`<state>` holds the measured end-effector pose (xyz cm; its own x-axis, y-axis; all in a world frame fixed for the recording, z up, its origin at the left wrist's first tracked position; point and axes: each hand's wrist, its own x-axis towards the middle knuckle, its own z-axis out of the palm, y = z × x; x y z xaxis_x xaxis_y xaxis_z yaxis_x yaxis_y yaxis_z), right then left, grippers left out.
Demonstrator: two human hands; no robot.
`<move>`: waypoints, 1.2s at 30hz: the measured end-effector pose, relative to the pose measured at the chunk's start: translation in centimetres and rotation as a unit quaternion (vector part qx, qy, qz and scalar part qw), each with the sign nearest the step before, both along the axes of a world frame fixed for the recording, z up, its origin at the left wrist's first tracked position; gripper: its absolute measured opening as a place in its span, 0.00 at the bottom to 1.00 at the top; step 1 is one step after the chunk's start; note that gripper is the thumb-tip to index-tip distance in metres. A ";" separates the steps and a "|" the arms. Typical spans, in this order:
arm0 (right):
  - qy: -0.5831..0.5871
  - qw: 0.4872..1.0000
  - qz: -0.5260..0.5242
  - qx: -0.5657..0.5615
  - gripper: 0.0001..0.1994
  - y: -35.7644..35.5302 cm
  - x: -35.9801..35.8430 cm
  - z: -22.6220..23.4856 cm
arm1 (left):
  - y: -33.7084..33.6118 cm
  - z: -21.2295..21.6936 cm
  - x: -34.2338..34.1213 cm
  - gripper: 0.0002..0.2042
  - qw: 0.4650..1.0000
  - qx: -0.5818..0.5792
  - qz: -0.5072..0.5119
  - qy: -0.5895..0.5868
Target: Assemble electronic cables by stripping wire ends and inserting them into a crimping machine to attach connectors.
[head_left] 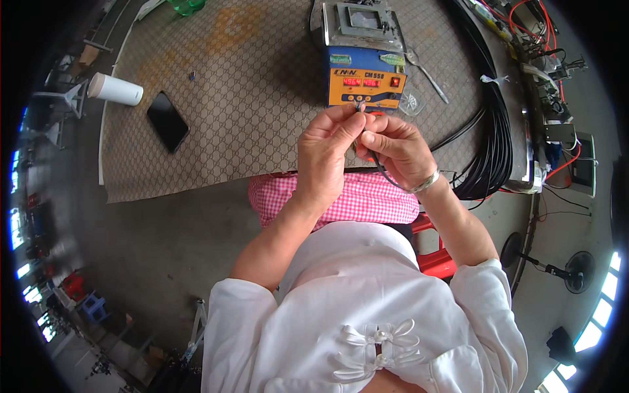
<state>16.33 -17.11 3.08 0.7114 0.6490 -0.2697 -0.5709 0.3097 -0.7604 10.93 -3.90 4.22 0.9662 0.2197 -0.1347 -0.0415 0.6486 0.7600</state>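
A workshop with a grey concrete floor holds a worktop (196, 157) covered in a brown patterned sheet, seen from above. Both hands meet just in front of a blue and orange bench unit (364, 77) with red lit digits. The left hand (324, 154) has its grip pressed together, thumb and forefinger pinching the end of a thin black cable (382, 171). The right hand (398, 149), a metal bangle at its wrist, also pinches that cable just beside the left fingertips, and the cable loops down under the right wrist. A large coil of black cables (495, 144) lies to the right on the worktop. Well apart to the left lie a black phone (168, 121) and a white cup (115, 89) on its side.
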 end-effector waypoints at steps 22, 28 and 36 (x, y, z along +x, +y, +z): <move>-0.647 0.552 0.028 -0.525 0.15 -0.9 1.5 -8.4 | 2.6 -1.0 -3.1 0.08 0.999 0.007 -0.028 0.031; -0.571 0.669 -0.008 -0.476 0.15 -1.4 1.7 -8.3 | 2.9 -1.4 -3.6 0.08 0.999 0.019 -0.037 0.034; -0.643 0.552 0.016 -0.531 0.15 -1.9 1.7 -8.5 | 3.0 -1.6 -4.1 0.08 0.996 0.052 -0.059 0.038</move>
